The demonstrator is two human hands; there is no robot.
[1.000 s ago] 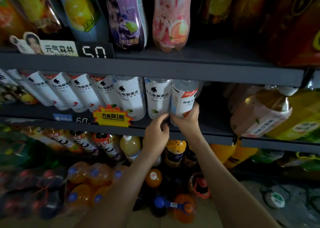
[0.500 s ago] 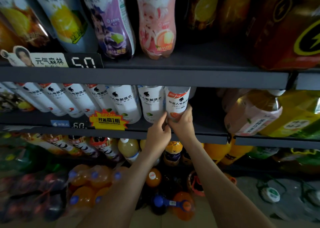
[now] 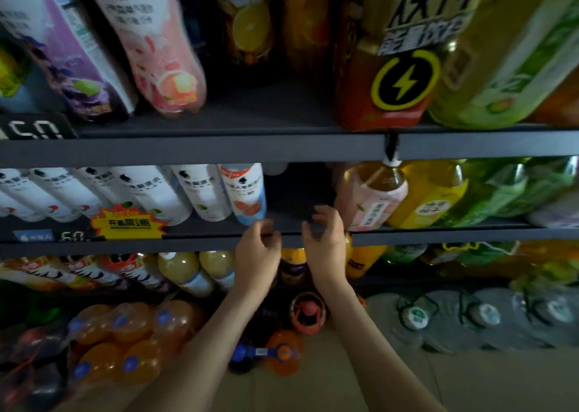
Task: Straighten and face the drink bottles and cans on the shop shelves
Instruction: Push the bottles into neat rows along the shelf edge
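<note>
A white bottle with an orange-red label (image 3: pixel 246 192) stands at the right end of a row of white bottles (image 3: pixel 150 192) on the middle shelf (image 3: pixel 219 239). My left hand (image 3: pixel 258 252) hovers just below and right of it, fingers loosely curled, holding nothing. My right hand (image 3: pixel 326 239) is a little further right at the shelf's front edge, also loosely curled and free of any bottle. Between that bottle and a pink-labelled tea bottle (image 3: pixel 372 198) the shelf shows a dark gap.
The top shelf (image 3: pixel 250 148) carries tall bottles and a red energy drink (image 3: pixel 388 76). Yellow and green bottles (image 3: pixel 438 192) fill the middle shelf's right. Below stand juice bottles (image 3: pixel 188 270), shrink-wrapped orange soda packs (image 3: pixel 125 342) and large water jugs (image 3: pixel 470 317) on the floor.
Both hands let go of the orange-labelled white bottle and drew back right and down. The bottle now stands in line with its row. The view shifted right.
</note>
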